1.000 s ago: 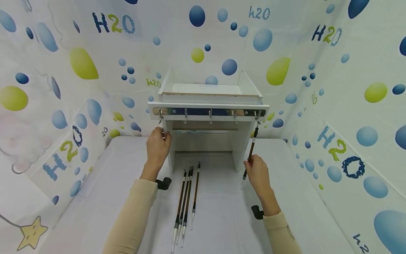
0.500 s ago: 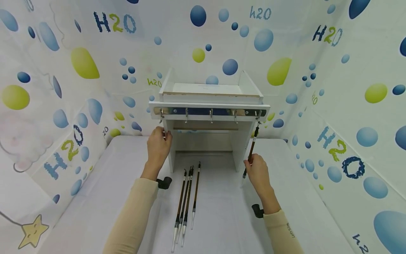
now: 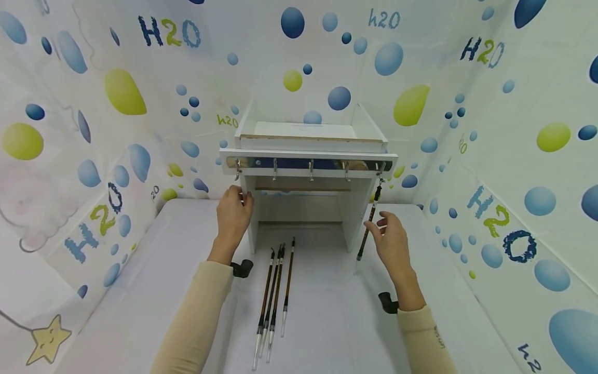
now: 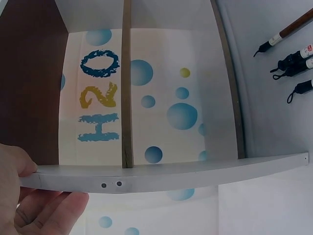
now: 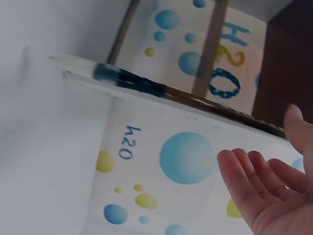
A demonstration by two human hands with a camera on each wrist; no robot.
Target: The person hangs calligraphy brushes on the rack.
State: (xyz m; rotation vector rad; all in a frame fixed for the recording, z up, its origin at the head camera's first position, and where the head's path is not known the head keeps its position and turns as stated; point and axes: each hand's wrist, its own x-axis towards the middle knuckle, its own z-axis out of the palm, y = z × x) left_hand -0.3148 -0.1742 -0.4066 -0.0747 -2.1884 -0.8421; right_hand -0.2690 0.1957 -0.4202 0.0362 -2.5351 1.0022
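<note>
A white shelf unit (image 3: 308, 154) carries a rail of metal hooks along its front. From the rightmost hook hangs a brush (image 3: 369, 227) with a brown handle, black ends and a pale tip, slanting downward. My right hand (image 3: 391, 240) is just right of it, fingers apart and thumb close to the handle; the right wrist view shows the palm with nothing in it. My left hand (image 3: 234, 217) grips the unit's left side panel (image 4: 161, 177), thumb on one face and fingers on the other in the left wrist view.
Several brushes (image 3: 269, 301) lie side by side on the white table (image 3: 327, 322) in front of the unit, tips toward me. One more brush (image 3: 288, 285) lies a little to their right. Walls (image 3: 187, 78) printed with coloured drops surround the table.
My right hand has let go of the hanging brush, spread its fingers and moved slightly up and right. The brush stays on its hook. My left hand has kept its place.
</note>
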